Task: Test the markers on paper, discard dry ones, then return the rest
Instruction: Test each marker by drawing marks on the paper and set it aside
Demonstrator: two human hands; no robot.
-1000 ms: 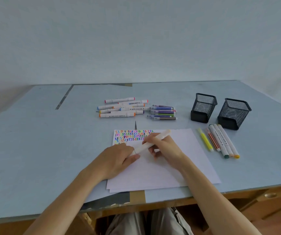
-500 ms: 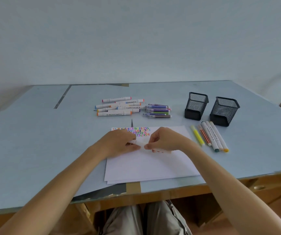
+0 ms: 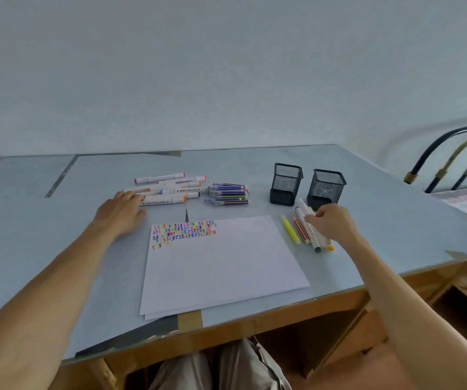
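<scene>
The right hand (image 3: pixel 332 225) hides part of the white markers (image 3: pixel 309 229).

Left hand (image 3: pixel 119 213) extended forward and to the left, palm down, fingers (image 3: pixel 134 196) spread flat, forearm bare and running diagonally from the lower left corner. Right hand (image 3: pixel 332 225) reaching forward on the right, knuckles up, fingers curled inward with thumb and fingertips pinched together. Right forearm bare, entering from the lower right corner. Both arms well apart.
</scene>
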